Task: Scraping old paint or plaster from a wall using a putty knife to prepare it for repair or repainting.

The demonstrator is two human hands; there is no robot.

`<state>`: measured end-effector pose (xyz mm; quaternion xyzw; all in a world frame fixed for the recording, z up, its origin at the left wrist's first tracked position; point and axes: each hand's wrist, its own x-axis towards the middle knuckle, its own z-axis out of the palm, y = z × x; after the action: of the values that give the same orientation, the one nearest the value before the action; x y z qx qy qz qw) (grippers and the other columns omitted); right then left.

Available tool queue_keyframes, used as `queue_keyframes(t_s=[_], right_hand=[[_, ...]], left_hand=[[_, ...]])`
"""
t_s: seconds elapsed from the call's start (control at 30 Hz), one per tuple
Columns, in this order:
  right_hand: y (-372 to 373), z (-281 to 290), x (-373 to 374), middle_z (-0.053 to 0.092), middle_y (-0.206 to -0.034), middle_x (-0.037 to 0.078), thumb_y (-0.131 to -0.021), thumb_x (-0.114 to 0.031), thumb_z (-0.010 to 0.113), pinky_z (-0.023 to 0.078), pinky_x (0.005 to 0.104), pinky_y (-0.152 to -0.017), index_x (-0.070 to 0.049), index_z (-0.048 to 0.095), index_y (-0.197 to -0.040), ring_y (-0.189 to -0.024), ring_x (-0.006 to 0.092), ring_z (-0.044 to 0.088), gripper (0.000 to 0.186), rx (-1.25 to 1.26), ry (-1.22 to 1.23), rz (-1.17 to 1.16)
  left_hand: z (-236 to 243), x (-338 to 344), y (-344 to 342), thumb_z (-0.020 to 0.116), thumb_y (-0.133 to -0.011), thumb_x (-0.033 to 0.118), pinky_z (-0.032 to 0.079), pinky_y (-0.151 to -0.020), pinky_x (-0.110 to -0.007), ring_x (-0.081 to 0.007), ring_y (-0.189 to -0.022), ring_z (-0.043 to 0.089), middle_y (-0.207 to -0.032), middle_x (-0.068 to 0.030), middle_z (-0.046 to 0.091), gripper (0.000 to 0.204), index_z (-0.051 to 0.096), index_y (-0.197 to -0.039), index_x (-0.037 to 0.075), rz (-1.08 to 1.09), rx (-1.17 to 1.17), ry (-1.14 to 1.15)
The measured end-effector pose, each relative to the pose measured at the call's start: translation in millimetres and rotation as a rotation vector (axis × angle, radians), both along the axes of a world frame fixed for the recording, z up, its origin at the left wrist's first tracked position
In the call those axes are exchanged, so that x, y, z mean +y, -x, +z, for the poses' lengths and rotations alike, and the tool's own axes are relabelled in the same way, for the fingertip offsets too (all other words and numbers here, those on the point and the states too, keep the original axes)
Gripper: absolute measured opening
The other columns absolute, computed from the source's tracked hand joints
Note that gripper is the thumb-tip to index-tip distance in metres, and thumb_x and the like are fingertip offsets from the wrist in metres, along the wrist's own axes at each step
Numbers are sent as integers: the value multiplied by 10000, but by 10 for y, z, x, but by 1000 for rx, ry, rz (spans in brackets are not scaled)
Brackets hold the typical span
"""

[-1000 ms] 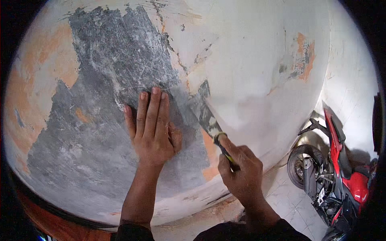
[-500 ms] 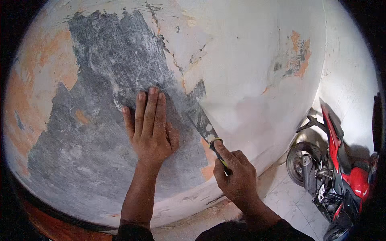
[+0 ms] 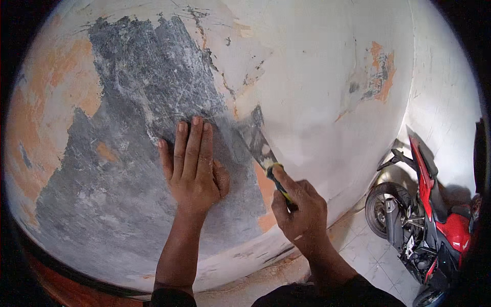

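Note:
My left hand [image 3: 197, 179] lies flat on the wall with its fingers stretched out, over a large bare grey patch [image 3: 112, 189] where the paint is gone. To its right, my right hand [image 3: 305, 212] grips a scraper [image 3: 263, 148] by its black and yellow handle, the index finger laid along it. The flat metal blade tilts up and to the left. It rests against the wall at the right edge of the grey patch, where white paint [image 3: 312, 117] begins. The exact line where the blade's edge meets the wall is hard to make out.
A cracked seam of peeling paint [image 3: 222, 77] runs above the blade. Orange undercoat [image 3: 56, 92] shows at the left, with a smaller damaged spot [image 3: 381, 74] at the upper right. A red and black motorcycle [image 3: 440, 220] stands on the tiled floor [image 3: 365, 256] by the side wall.
My right hand and the scraper have shifted slightly up along the edge of the grey patch. The left hand stays at the same place on the wall. The view has moved a little.

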<state>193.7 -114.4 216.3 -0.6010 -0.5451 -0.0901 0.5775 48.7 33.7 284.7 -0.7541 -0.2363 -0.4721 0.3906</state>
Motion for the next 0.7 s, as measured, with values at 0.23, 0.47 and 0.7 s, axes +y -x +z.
queue_keyframes(t_s=[0.23, 0.47, 0.7], right_hand=[[111, -155, -162, 625, -768, 131, -803, 8, 650, 495, 320, -578, -90, 622, -1300, -619, 192, 599, 507, 106, 77, 10], [-25, 78, -166, 598, -758, 92, -841, -69, 663, 521, 327, -560, -138, 560, -1372, -596, 178, 587, 545, -9, -10, 10], [-26, -92, -52, 583, -742, 92, -849, -74, 660, 509, 330, -553, -141, 531, -1403, -606, 176, 590, 573, 38, 15, 34]], left_hand=[[-41, 20, 11, 395, -874, 158, 144, -1197, -531, -282, -1393, 414, -1435, -105, 520, 512, 579, -1337, 38, 10, 0, 11], [12, -22, 26, 405, -869, 160, 133, -1200, -531, -285, -1395, 410, -1436, -112, 518, 517, 576, -1340, 35, -1, 0, 3], [-20, 43, 12, 394, -869, 162, 135, -1200, -529, -281, -1399, 405, -1447, -106, 508, 524, 570, -1346, 33, 21, 2, 5]])
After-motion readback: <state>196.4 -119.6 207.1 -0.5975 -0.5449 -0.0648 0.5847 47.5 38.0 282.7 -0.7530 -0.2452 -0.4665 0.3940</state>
